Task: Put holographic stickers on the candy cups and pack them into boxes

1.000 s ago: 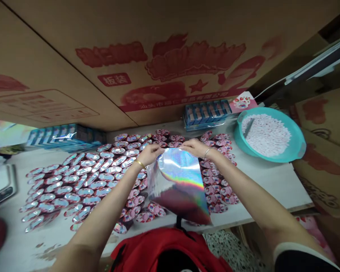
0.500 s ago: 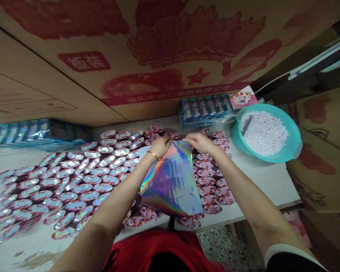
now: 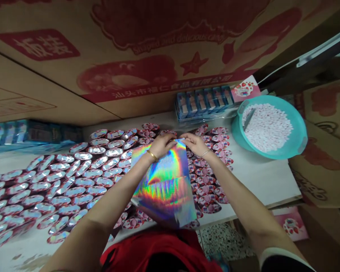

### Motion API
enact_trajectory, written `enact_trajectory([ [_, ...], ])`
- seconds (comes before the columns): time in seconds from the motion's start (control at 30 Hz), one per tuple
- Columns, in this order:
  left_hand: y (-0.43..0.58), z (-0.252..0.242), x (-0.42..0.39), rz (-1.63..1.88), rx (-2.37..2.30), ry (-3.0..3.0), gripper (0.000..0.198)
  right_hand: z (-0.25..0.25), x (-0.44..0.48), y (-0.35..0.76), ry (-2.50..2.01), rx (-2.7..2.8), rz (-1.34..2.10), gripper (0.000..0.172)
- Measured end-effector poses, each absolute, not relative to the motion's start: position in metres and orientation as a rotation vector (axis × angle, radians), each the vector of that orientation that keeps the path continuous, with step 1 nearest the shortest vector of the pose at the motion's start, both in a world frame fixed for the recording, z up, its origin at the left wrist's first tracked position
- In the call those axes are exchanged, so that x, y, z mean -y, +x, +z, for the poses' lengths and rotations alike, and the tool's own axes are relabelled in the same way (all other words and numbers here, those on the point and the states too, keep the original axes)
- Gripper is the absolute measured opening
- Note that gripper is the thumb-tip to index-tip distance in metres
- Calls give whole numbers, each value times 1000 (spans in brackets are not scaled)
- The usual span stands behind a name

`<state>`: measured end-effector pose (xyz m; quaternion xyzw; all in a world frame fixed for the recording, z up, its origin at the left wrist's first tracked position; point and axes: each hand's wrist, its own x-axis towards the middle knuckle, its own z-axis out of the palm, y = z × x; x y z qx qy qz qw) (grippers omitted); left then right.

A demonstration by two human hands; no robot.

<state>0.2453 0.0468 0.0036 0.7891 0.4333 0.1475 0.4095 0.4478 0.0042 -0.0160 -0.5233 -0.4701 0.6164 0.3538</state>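
Both hands meet at the upper edge of a holographic bag [image 3: 165, 185] in the middle of the frame: the left hand [image 3: 163, 144] and the right hand [image 3: 195, 144] each pinch that top edge between closed fingers, almost touching each other. The bag hangs down from the grip towards the lower middle of the frame, flat and shiny with rainbow bands, and covers part of what lies under it. A gold bracelet [image 3: 152, 155] sits on the left wrist and a thin silver bracelet [image 3: 206, 153] on the right. Under and around the bag, the white table [image 3: 260, 177] is covered with rows of small round foil-topped cups [image 3: 87, 170], spreading from the centre to the left edge, with more just right of the bag. At the upper right a teal basin [image 3: 271, 155] stands on the table, filled with white pellets [image 3: 268, 128], and a scoop [image 3: 248, 119] lies in them. Blue packs [image 3: 203, 102] are stacked at the back of the table, above the hands, and more blue boxes [image 3: 31, 132] lie at the left edge. Large cardboard cartons [image 3: 130, 56] with red print fill the top of the frame. Red cloth [image 3: 158, 253] shows at the bottom centre, and a pink packet [image 3: 291, 226] lies low at the right.
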Motion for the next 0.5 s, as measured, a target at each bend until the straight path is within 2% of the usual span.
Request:
enact_trajectory([
  [0.07, 254, 4, -43, 390, -1108, 1949, 27, -12, -3, 448, -1356, 1205, 1587, 37],
  [0.3, 263, 8, -45, 316, -1043, 1855, 31, -7, 3, 445, -1378, 978, 1557, 39],
  [0.5, 273, 12, -40, 347, -1218, 2270, 26, -11, 9, 435, -1471, 862, 1416, 39],
])
